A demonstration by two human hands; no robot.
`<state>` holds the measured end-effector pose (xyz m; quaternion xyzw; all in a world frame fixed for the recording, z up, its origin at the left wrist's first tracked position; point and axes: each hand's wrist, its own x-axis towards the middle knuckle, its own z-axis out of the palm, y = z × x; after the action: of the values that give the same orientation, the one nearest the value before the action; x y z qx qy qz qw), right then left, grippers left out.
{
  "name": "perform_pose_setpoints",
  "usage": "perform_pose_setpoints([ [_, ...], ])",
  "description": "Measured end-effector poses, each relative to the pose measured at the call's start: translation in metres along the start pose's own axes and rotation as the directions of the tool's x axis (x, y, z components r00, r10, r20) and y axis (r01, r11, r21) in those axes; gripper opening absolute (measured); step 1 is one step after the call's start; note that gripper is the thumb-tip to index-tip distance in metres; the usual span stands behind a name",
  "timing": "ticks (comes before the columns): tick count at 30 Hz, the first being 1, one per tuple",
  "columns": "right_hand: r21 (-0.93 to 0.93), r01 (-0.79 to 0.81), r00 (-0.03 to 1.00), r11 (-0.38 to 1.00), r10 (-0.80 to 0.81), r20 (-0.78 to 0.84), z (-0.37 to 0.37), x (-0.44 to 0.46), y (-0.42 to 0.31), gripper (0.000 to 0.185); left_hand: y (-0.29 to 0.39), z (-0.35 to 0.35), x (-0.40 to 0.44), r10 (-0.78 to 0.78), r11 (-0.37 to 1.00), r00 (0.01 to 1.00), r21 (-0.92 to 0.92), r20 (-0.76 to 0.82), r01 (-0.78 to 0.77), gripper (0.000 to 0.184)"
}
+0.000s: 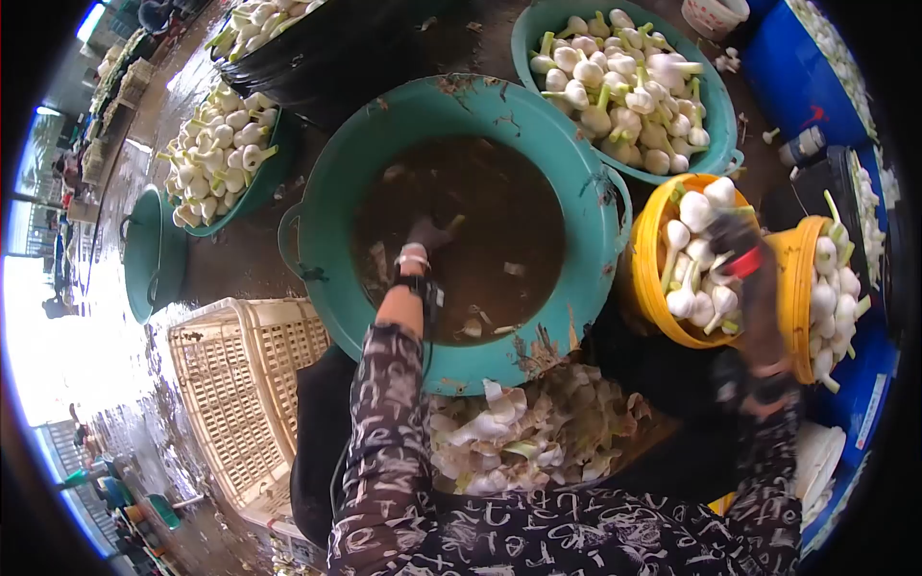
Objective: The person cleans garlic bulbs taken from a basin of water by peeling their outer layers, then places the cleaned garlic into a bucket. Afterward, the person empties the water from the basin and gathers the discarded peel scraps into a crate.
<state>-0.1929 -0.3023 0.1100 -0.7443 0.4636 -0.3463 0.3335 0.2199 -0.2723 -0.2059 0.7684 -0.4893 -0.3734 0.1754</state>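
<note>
Brown, murky water fills much of a wide teal tub (346, 154) in front of me. My left hand (429, 233) reaches down into that water, its fingers blurred and partly under the surface, with a pale green stem bit beside them. On the right, a yellow bucket (653, 274) holds white garlic bulbs (684, 300). My right hand (738, 240), dark and smeared by motion, is over this bucket at its right side, next to the bulbs. A red band shows around it. Whether it holds a bulb cannot be made out.
Another yellow bucket (797, 288) of garlic stands at right. Teal basins of garlic stand at the back right (523, 48) and left (230, 216). A cream crate (230, 384) is at left. Peeled skins (538, 432) lie before my lap. Blue bins (778, 67) line the right.
</note>
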Motion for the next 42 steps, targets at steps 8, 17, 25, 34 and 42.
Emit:
perform_pose_setpoints([
  [8, 0.409, -0.553, 0.833, 0.726, 0.496, 0.245, 0.165, -0.146, 0.059, 0.017, 0.150, 0.035, -0.232, 0.260, 0.782, 0.955, -0.610, 0.139, -0.124, 0.029],
  [17, 0.134, -0.422, 0.884, 0.897, 0.374, 0.281, 0.121, -0.185, 0.016, 0.021, 0.179, 0.042, -0.318, 0.330, 0.892, 0.943, -0.340, 0.044, -0.296, 0.040],
  [25, 0.584, -0.809, 0.553, 0.060, 0.411, 0.725, 0.084, -0.219, -0.015, 0.026, 0.198, 0.056, -0.356, 0.273, 0.579, 0.960, -0.808, 0.059, -0.115, 0.053],
  [34, 0.404, -0.434, 0.768, 0.805, 0.096, 0.634, 0.094, -0.230, 0.032, 0.024, 0.190, 0.042, -0.379, 0.462, 0.868, 0.882, -0.157, -0.095, -0.472, 0.020],
  [42, 0.578, -0.495, 0.758, 0.649, -0.002, 0.652, 0.075, -0.217, -0.005, 0.034, 0.178, 0.050, -0.386, 0.070, 0.568, 0.974, -0.811, 0.214, 0.138, 0.027],
])
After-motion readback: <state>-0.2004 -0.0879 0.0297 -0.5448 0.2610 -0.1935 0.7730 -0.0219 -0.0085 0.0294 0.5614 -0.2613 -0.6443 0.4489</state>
